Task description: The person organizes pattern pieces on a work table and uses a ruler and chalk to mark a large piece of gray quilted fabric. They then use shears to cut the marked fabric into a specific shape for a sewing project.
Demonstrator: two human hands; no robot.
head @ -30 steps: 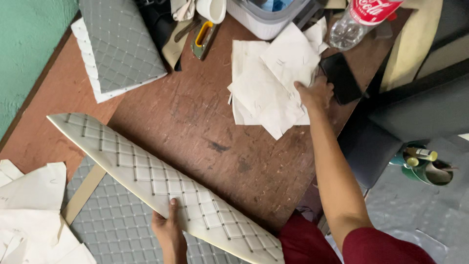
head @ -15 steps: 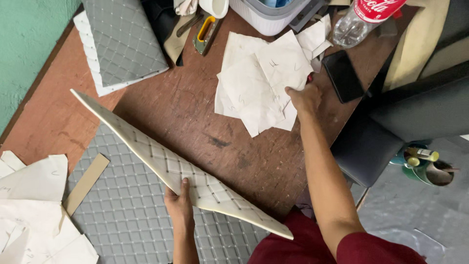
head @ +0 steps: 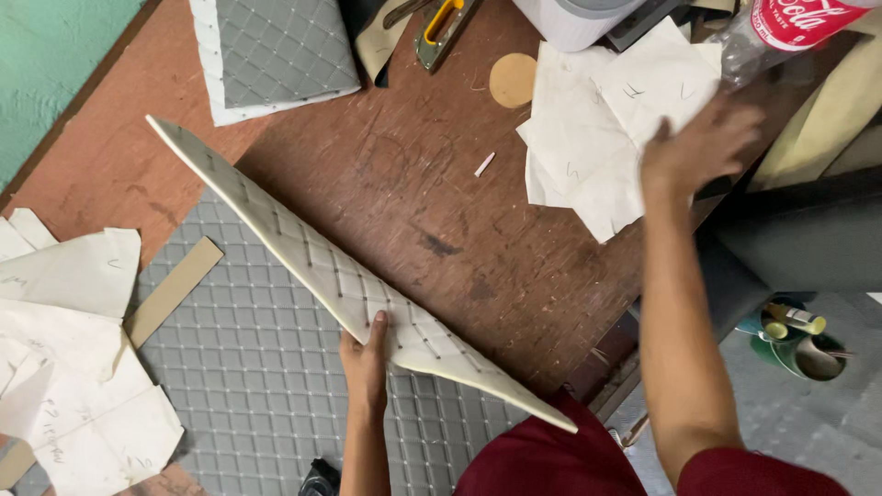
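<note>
My left hand (head: 366,360) grips the lower edge of a long, narrow cream quilted foam panel (head: 303,257). The panel is tilted up on edge and runs diagonally from upper left to lower right over the brown wooden table (head: 413,184). My right hand (head: 703,147) is blurred and rests on or just above a pile of white paper patterns (head: 597,129) at the table's right edge. I cannot see whether it grips a sheet.
A grey quilted sheet (head: 266,367) lies under the panel, with a smaller grey quilted piece (head: 276,55) at the top. White paper patterns (head: 64,349) and a cardboard strip (head: 175,289) lie left. A yellow stapler (head: 441,28), cardboard disc (head: 513,80), white tub (head: 574,23) and plastic bottle (head: 781,32) stand along the top.
The panel has been tipped further onto its edge and swung toward the table. My right hand has lifted off the papers' middle and shifted right, now blurred. The view has moved closer.
</note>
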